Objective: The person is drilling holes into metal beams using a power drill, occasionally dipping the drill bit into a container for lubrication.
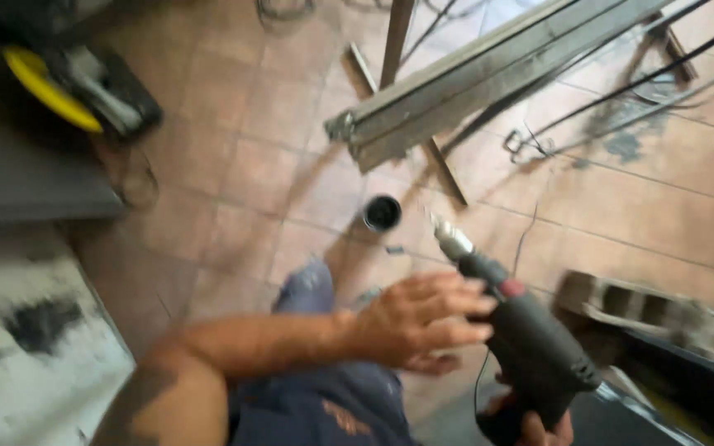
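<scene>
My right hand [530,425] grips the handle of a dark electric drill [530,339] at the bottom right, its chuck and bit pointing up and left. My left hand [419,318] reaches across from the left, fingers spread, touching the drill's body near a red button. Long grey metal profiles [489,70] lie on a stand above, their cut end nearest the drill bit. The picture is blurred by motion.
A small dark round can [383,213] stands on the tiled floor. A tool with a yellow disc [51,91] sits at the top left on a grey surface. A hollow concrete block [621,306] lies at the right. Black cables [663,70] cross the floor.
</scene>
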